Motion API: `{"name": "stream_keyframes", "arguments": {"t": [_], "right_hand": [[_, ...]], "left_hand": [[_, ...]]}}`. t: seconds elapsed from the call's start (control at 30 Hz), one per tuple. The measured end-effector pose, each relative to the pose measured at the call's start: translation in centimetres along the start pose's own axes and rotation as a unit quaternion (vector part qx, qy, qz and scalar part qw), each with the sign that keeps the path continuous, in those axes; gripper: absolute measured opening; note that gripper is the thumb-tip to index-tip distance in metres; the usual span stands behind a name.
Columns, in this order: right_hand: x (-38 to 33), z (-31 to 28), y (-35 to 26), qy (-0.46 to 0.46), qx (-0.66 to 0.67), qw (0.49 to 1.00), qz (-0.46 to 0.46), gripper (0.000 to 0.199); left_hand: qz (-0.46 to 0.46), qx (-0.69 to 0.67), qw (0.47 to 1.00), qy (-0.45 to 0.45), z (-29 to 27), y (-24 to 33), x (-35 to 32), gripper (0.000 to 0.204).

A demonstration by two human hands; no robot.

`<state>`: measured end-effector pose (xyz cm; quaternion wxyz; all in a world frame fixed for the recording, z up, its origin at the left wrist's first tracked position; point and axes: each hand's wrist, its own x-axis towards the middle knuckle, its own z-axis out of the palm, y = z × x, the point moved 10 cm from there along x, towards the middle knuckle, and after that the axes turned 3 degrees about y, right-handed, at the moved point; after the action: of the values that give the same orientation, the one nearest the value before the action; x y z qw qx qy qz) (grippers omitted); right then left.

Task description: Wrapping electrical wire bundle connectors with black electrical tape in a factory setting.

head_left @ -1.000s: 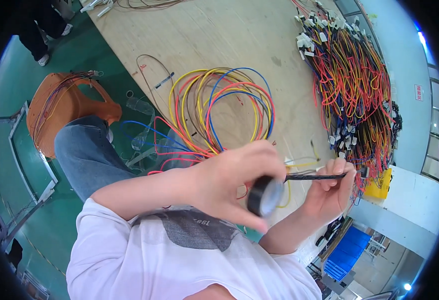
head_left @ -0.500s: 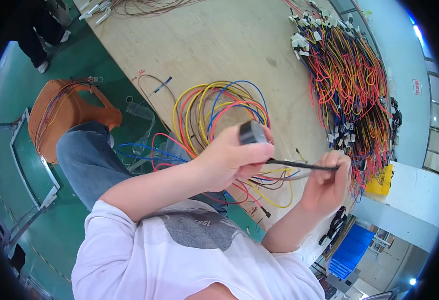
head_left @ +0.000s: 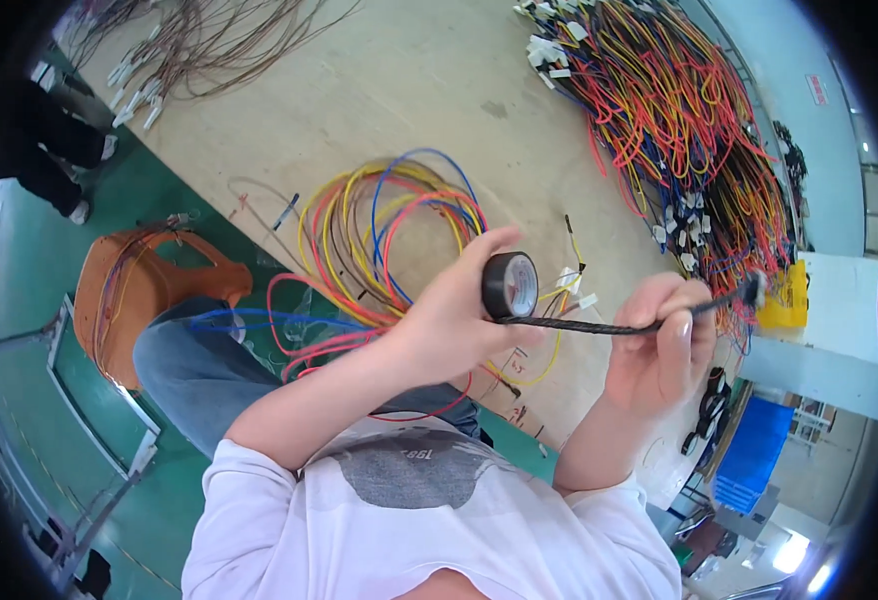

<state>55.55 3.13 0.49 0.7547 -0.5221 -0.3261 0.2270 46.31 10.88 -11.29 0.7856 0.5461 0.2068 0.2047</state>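
A roll of black tape point(head_left: 499, 286) sits in the grip of my left hand point(head_left: 449, 315), its core facing right. From beside the roll a black-wrapped wire bundle point(head_left: 589, 326) runs across to my right hand point(head_left: 659, 345). My right thumb and fingers pinch this bundle, and its dark end, blurred, sticks out beyond them. Behind my left hand lies a loose coil of wires point(head_left: 389, 225) in yellow, red, blue and brown on the table. Red and blue wire loops point(head_left: 289, 322) hang over the table's near edge by my leg.
Many bundled wires with white connectors point(head_left: 649, 90) are heaped at the far right of the wooden table point(head_left: 389, 100). Brown wires point(head_left: 229, 50) lie far left. An orange stool point(head_left: 139, 290) stands left, a person's legs point(head_left: 49, 140) beyond it. Blue trays point(head_left: 754, 450) sit right.
The tape roll has turned in my left hand, so its core now shows. The bundle's far end has come into sight past my right hand. The whole view has shifted.
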Motion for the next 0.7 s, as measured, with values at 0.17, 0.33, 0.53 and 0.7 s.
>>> {"name": "stream_keyframes", "arguments": {"t": [0.17,0.33,0.53,0.7], "right_hand": [[1.0,-3.7,2.8,0.104,0.059,0.989,0.09,0.005],[3.2,-5.1,5.3,0.148,0.06,0.977,0.143,0.009],[2.4,-3.3,4.8,0.113,-0.113,0.978,0.134,0.011],[-4.2,1.5,8.2,-0.077,-0.286,0.943,0.155,0.033]], "left_hand": [[-0.128,-0.463,0.877,-0.027,-0.3,-1.7,-1.2,0.032],[0.251,-0.039,0.947,-0.195,1.0,4.6,-3.1,0.035],[-0.034,-0.006,0.998,-0.051,0.4,-0.7,-0.6,0.012],[0.042,-0.024,0.995,0.088,-1.1,0.5,-0.4,0.002]]}}
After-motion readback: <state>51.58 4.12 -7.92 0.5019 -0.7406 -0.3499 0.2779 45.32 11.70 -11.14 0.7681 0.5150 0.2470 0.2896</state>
